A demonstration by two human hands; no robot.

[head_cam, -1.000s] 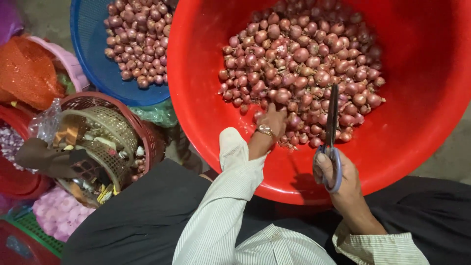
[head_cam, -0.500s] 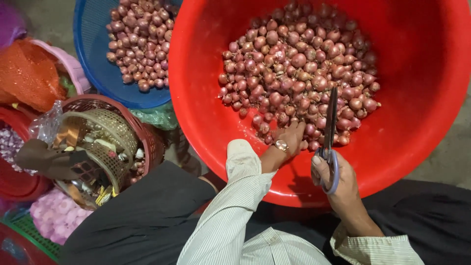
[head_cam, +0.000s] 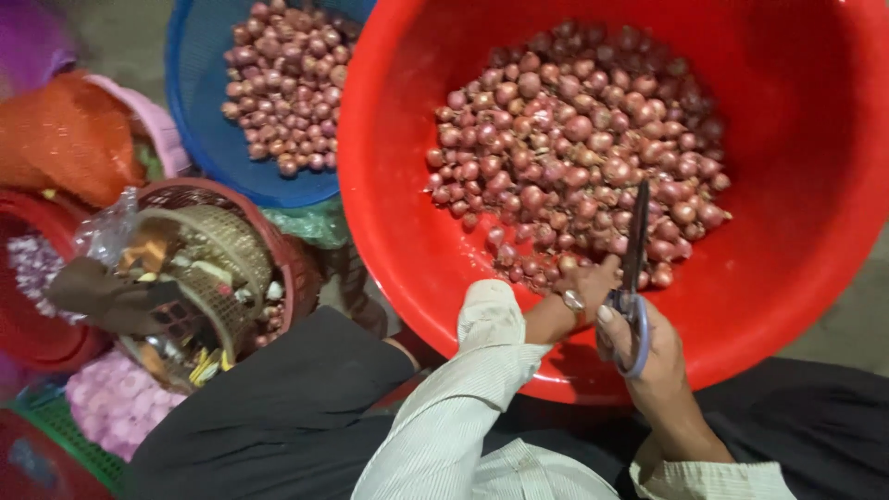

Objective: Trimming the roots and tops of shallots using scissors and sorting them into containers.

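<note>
Head view: left hand [head_cam: 585, 282] is down in the red basin [head_cam: 796, 278], fingers closing on a shallot [head_cam: 567, 263] at the near edge of the shallot pile [head_cam: 579, 153]. Right hand [head_cam: 639, 343], just beside it, has its grip clamped on scissors [head_cam: 632, 268] with blades together, so I'd say it's the pick-one-up step; next comes lifting it clear for trimming.

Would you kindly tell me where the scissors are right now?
The scissors are in the right hand, low in the head view, blades pointing up over the shallots in the red basin.

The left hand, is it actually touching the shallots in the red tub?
Touching. The head view shows the left hand resting on the near edge of the shallots in the red tub, fingers among them, no gap.
</note>
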